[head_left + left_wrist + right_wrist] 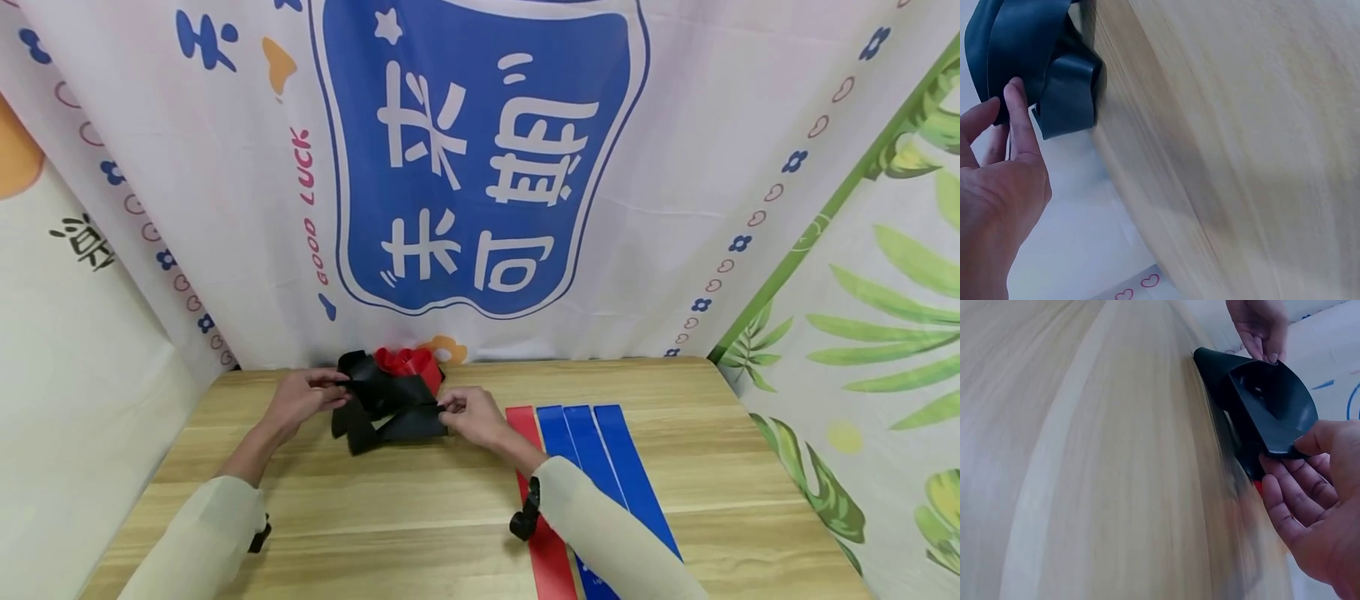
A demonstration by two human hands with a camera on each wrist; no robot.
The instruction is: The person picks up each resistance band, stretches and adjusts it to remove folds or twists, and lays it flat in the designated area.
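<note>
A heap of black bands (390,400) lies at the back of the table, left of centre. The left hand (303,400) pinches a black band at the heap's left side; in the left wrist view the left hand (1010,162) has thumb and fingers on the dark band (1022,44). At the heap's right, the right hand (474,415) pinches a band's end. In the right wrist view the right hand (1322,494) grips the curved black band (1279,406) between thumb and fingers, with the left hand (1261,328) at its far end.
Red bands (411,364) are bunched behind the black heap. One flat red strip (551,558) and several blue strips (626,458) lie side by side on the table (375,533) at right, partly under the right forearm. A printed curtain (675,167) hangs along the back edge.
</note>
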